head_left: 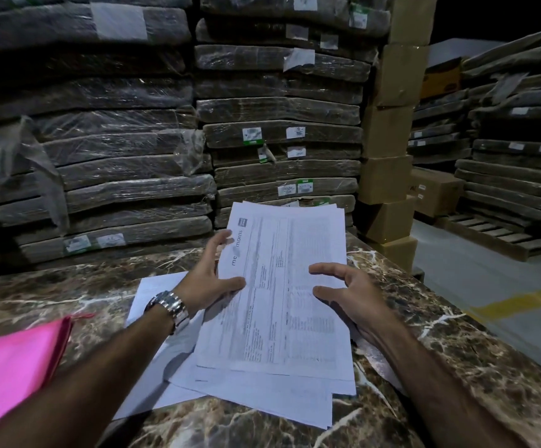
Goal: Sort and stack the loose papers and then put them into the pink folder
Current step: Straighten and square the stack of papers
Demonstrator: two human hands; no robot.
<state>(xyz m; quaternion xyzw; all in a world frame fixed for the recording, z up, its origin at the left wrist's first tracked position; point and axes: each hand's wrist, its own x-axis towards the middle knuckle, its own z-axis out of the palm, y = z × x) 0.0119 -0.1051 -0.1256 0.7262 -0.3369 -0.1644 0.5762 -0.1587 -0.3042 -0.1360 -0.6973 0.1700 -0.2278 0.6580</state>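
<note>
A brown marble-patterned tabletop [456, 334] with white veins carries everything. Near its middle lie the loose papers [279, 318], an untidy overlapping pile of white sheets with a printed form uppermost; one plain sheet [152, 292] juts out from under the pile on the left. The pink folder [10, 367] lies flat at the table's left side, apart from the pile.

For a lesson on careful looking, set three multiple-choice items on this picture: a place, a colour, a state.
1. The pink folder lies: A left of the papers; B right of them; C on them.
2. The table top is: A plain white; B brown marble, white-veined; C green.
3. The papers are: A squared up; B unevenly fanned; C inside the folder.
Key: A, it sits at the picture's left; B, pale veins cross brown stone; B, sheet corners stick out unevenly.
</note>
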